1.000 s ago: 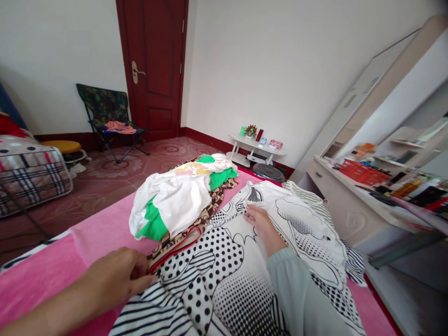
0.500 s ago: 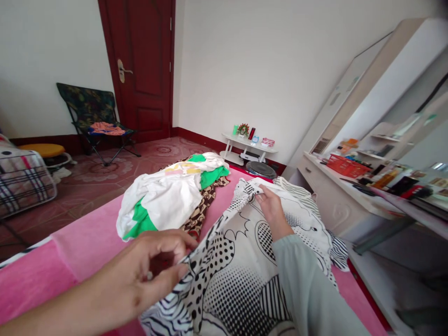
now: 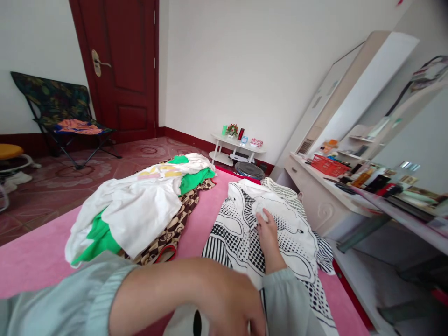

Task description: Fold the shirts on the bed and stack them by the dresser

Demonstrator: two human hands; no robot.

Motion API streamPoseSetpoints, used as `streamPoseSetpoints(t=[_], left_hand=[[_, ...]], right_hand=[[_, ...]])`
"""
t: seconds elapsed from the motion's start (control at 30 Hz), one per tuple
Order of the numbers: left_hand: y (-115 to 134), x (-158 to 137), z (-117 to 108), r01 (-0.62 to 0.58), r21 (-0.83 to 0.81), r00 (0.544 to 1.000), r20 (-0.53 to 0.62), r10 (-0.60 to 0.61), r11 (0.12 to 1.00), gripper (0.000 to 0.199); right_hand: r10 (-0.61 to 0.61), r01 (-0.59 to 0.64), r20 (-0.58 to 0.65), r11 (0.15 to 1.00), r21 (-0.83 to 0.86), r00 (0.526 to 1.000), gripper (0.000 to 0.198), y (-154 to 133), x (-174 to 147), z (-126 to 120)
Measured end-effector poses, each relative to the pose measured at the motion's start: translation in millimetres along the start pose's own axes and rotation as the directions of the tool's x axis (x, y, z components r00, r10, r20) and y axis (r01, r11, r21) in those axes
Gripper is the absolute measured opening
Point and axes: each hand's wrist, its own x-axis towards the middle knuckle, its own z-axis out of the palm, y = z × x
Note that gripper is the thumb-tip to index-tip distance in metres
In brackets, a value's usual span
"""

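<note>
A white garment with black dots, stripes and cloud-like outlines point(image 3: 241, 233) lies spread on the pink bed cover point(image 3: 31, 275). My right hand point(image 3: 269, 233) rests on its upper part, fingers bent together and pinching the cloth. My left hand point(image 3: 231, 296) reaches across low in front of me, over the near part of this garment. Its fingers are curled downward; the tips are blurred and partly cut off by the lower edge, so what they hold is hidden. Left of the garment lies a white and green top point(image 3: 140, 200), on a brown patterned cloth point(image 3: 175, 228).
A dressing table point(image 3: 315, 191) with a red basket point(image 3: 329, 164) and several bottles stands close on the right. Behind the bed are a small white table point(image 3: 241, 142) and a round dark lid point(image 3: 249, 170). A folding chair point(image 3: 63, 102) stands by the red door point(image 3: 131, 70).
The near-left edge of the patterned garment has left my left hand's earlier grip and lies flatter. My left hand has swung right, across my front. The view has turned slightly right.
</note>
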Motion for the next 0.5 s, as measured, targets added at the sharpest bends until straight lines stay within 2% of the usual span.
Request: streamPoseSetpoints(t=[0.03, 0.07, 0.1, 0.13, 0.17, 0.2, 0.27, 0.33, 0.43, 0.5], left_hand=[[-6, 8, -10, 0.078, 0.055, 0.987, -0.144, -0.069, 0.995, 0.015], [-14, 16, -17, 0.189, 0.104, 0.935, -0.322, -0.147, 0.976, 0.022], [-26, 24, -22, 0.325, 0.134, 0.828, -0.519, -0.213, 0.936, 0.029], [-40, 31, -24, 0.424, 0.131, 0.725, -0.642, -0.249, 0.896, 0.038], [-55, 38, -23, 0.481, 0.118, 0.655, -0.707, -0.267, 0.869, 0.046], [-72, 44, -20, 0.518, 0.114, 0.618, -0.735, -0.279, 0.848, 0.054], [-101, 53, -11, 0.552, 0.116, 0.609, -0.733, -0.304, 0.826, 0.063], [-121, 56, -1, 0.566, 0.143, 0.633, -0.706, -0.317, 0.812, 0.063], [-130, 58, 6, 0.561, 0.210, 0.672, -0.681, -0.292, 0.801, 0.056], [-128, 58, 7, 0.557, 0.238, 0.678, -0.683, -0.271, 0.795, 0.054]], right_hand=[[-0.066, 0.067, 0.014, 0.989, -0.128, 0.998, 0.064, 0, 1, 1], [-0.132, 0.139, 0.042, 0.956, -0.260, 0.990, 0.065, 0, 1, 2], [-0.188, 0.203, 0.076, 0.907, -0.370, 0.979, 0.062, -1, 1, 3], [-0.227, 0.248, 0.102, 0.862, -0.443, 0.969, 0.058, -1, 0, 4], [-0.257, 0.277, 0.109, 0.825, -0.492, 0.960, 0.054, -2, -1, 5], [-0.291, 0.296, 0.096, 0.797, -0.526, 0.952, 0.052, -2, -2, 7], [-0.372, 0.314, 0.019, 0.754, -0.577, 0.928, 0.052, -3, -5, 7], [-0.425, 0.291, -0.079, 0.733, -0.615, 0.902, 0.054, -4, -7, 6], [-0.458, 0.239, -0.214, 0.742, -0.627, 0.863, 0.052, -9, -12, 0], [-0.528, 0.269, -0.261, 0.725, -0.634, 0.808, 0.049, -17, -15, -2]])
